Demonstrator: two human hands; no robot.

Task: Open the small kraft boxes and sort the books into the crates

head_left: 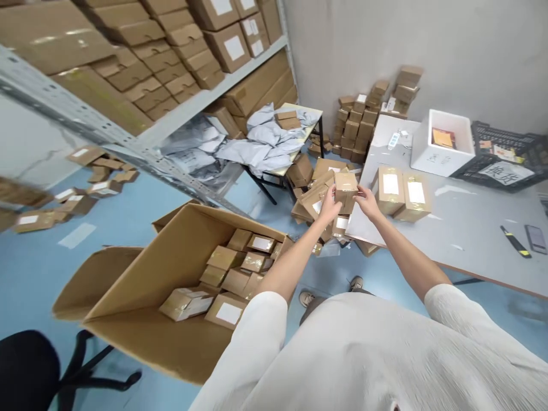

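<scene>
Between both hands I hold a small brown cardboard box [346, 184] over the left end of the table. My left hand [330, 205] grips its left side, fingers closed against it. At its right lower edge is my right hand [367, 202], fingers pressed on the box. Two taped cardboard boxes with white labels, one nearer [389, 189] and one to its right [413, 197], stand on the grey table [466, 228] just right of my right hand. Below the held box, a loose pile of cartons [317, 197] lies on the floor, partly hidden by my hands.
A large open carton [141, 285] with several small boxes stands at my left. Shelving [180, 114] holds stacked boxes; grey mailer bags [265, 140] cover a small table. The grey table also bears a white foam box [440, 154], black crate [505, 165], cutter [515, 242] and phone [535, 238].
</scene>
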